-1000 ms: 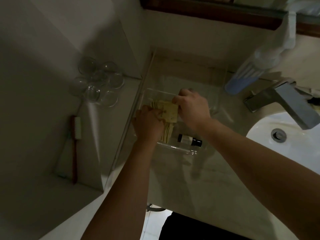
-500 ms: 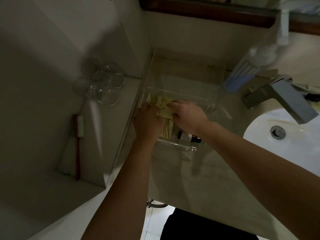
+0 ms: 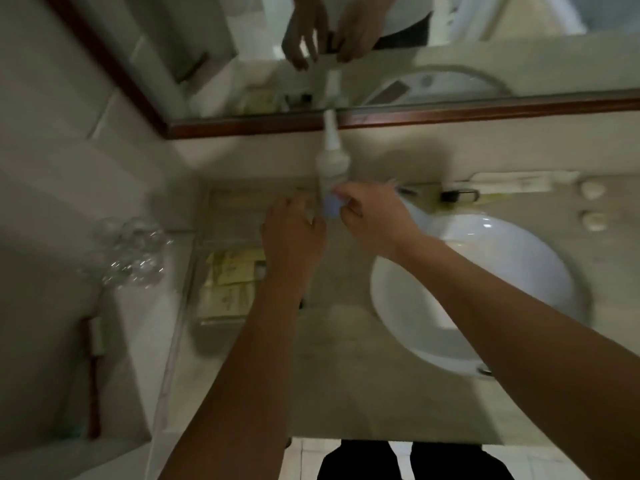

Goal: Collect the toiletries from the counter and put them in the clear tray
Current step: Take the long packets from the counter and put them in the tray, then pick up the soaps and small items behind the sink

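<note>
White bottle (image 3: pixel 333 161) | right hand (image 3: pixel 372 216) fingers holding base | left hand (image 3: pixel 294 237) fingers unclear

Pale yellow packets (image 3: pixel 232 271), white basin (image 3: pixel 485 271)

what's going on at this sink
A person is tidying toiletries into the clear tray left of the basin. Yellow packets already lie in it. Both hands now reach for the tall pump bottle standing at the back of the counter: the right hand is at its blue base, the left hand just beside it. Motion blur hides whether either grip has closed. A few small items remain on the counter right of the tap.
</note>
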`<state>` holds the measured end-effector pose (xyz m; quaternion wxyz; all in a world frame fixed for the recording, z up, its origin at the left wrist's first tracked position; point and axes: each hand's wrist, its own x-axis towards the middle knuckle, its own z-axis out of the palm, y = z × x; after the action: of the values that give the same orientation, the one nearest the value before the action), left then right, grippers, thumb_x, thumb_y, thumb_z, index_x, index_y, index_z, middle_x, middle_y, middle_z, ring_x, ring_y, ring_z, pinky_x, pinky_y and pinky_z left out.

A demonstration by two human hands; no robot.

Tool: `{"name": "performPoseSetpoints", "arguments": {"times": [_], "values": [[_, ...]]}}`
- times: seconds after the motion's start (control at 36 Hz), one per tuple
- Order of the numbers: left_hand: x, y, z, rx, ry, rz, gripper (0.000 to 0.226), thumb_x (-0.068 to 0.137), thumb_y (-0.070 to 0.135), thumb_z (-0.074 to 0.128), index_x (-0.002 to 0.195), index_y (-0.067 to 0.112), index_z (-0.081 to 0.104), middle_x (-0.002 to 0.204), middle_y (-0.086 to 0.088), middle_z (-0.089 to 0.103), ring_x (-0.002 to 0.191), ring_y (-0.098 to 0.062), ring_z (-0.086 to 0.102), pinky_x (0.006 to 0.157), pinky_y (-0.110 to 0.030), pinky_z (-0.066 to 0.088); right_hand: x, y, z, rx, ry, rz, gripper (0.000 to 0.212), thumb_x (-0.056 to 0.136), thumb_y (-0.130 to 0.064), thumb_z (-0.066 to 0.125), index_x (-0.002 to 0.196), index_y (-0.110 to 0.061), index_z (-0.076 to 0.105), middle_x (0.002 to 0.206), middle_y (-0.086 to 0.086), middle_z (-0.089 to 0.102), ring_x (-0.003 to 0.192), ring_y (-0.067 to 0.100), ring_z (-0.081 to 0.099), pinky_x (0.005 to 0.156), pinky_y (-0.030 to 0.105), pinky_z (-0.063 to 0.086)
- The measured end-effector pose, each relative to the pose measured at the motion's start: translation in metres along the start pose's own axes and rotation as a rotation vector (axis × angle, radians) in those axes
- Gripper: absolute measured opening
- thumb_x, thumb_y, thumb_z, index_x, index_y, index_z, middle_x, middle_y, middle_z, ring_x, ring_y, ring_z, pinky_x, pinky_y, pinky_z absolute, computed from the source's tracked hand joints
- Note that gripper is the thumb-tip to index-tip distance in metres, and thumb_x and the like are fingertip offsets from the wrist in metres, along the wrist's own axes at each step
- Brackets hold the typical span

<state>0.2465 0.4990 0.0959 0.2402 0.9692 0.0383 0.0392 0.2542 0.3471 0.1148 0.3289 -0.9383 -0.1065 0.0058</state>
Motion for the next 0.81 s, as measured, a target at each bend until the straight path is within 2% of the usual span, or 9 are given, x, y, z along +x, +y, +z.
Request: {"name": "performPoseSetpoints", "arguments": {"times": [0.08, 0.19, 0.33, 0.44, 0.58, 0.81], "values": [[0.000, 0.062, 0.021, -0.108, 0.013, 0.126, 0.039, 0.076, 0.030, 0.050, 0.105, 0.012, 0.069, 0.103, -0.016, 0.068, 0.098, -0.037, 0.062, 0.086, -0.043, 0.050, -0.031, 0.045, -0.049, 0.054, 0.143, 0.110, 0.028, 0.085, -0.015, 0.053, 0.109, -0.015, 0.068, 0.104, 0.008, 0.070, 0.092, 0.027, 0.063, 0.082, 0.040, 0.051], [-0.011, 0.157, 0.063, -0.102, -0.067, 0.284, 0.032, 0.078, 0.023, 0.054, 0.104, 0.010, 0.068, 0.106, -0.013, 0.064, 0.100, -0.033, 0.060, 0.088, -0.041, 0.049, -0.074, 0.121, -0.108, 0.073, 0.242, 0.213, 0.032, 0.083, -0.010, 0.052, 0.112, -0.013, 0.066, 0.106, 0.009, 0.068, 0.097, 0.028, 0.061, 0.083, 0.037, 0.049], [-0.028, 0.258, 0.137, -0.089, -0.211, 0.399, 0.028, 0.082, 0.017, 0.060, 0.110, 0.013, 0.066, 0.109, -0.012, 0.061, 0.098, -0.031, 0.060, 0.088, -0.045, 0.051, -0.120, 0.227, -0.167, 0.107, 0.289, 0.390, 0.034, 0.088, -0.009, 0.054, 0.120, -0.014, 0.063, 0.115, 0.005, 0.065, 0.102, 0.021, 0.060, 0.093, 0.034, 0.048], [-0.039, 0.322, 0.197, -0.115, -0.372, 0.348, 0.031, 0.089, 0.021, 0.061, 0.120, 0.018, 0.062, 0.124, -0.006, 0.056, 0.113, -0.024, 0.056, 0.097, -0.039, 0.047, -0.145, 0.320, -0.197, 0.089, 0.265, 0.504, 0.037, 0.086, -0.013, 0.055, 0.123, -0.016, 0.061, 0.118, 0.005, 0.064, 0.105, 0.022, 0.061, 0.091, 0.030, 0.044], [-0.045, 0.377, 0.264, -0.097, -0.477, 0.256, 0.034, 0.091, 0.027, 0.060, 0.125, 0.025, 0.058, 0.130, -0.001, 0.054, 0.111, -0.023, 0.056, 0.097, -0.039, 0.048, -0.159, 0.412, -0.217, 0.113, 0.206, 0.594, 0.042, 0.083, -0.014, 0.059, 0.124, -0.017, 0.059, 0.118, 0.008, 0.061, 0.101, 0.028, 0.061, 0.090, 0.040, 0.049], [-0.047, 0.423, 0.345, -0.046, -0.577, 0.185, 0.043, 0.085, 0.028, 0.065, 0.127, 0.027, 0.055, 0.126, -0.001, 0.051, 0.108, -0.024, 0.056, 0.091, -0.039, 0.050, -0.154, 0.488, -0.211, 0.162, 0.115, 0.639, 0.047, 0.084, -0.015, 0.057, 0.130, -0.021, 0.053, 0.128, 0.006, 0.054, 0.113, 0.027, 0.055, 0.096, 0.044, 0.047]]}}
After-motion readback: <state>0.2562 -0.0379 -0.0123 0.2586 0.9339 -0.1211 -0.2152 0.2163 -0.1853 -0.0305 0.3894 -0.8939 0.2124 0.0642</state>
